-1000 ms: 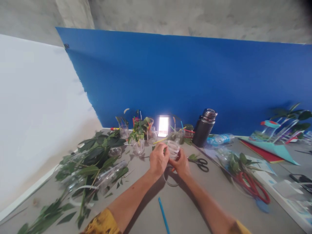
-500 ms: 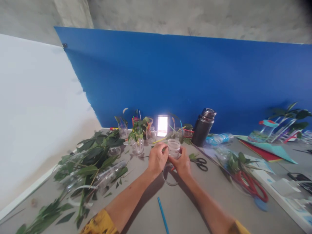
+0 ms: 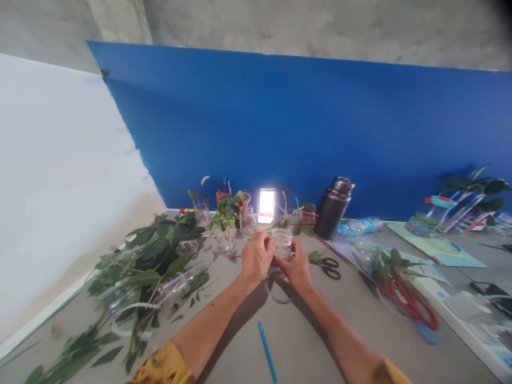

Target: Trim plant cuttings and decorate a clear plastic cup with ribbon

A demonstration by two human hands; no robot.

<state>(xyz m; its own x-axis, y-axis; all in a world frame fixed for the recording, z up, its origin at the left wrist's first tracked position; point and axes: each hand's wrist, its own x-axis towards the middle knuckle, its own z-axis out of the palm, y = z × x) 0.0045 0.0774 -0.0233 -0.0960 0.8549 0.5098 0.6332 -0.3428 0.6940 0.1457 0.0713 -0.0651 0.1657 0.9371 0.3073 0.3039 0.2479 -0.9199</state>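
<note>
A clear cup-like container, perhaps the cut part of a plastic bottle, stands upright between my two hands. My left hand is closed at its left side, thumb and fingertips pinched together near the wall. My right hand curls around the lower right side, its thumb reaching across the front. A pale, thin loop curves on the table below the hands, with a small orange-red bit near the right thumb. Between my forearms lies a blue straw. Black-handled scissors rest right of my right hand.
Cut leafy stems and clear plastic pieces cover the left side. Jars with plants line the back beside a bright screen-like light. A black flask, red scissors and a white power strip are at right.
The cup and both hands have shifted slightly left. At the far right, the coloured paper now shows a light green face where red and yellow showed before.
</note>
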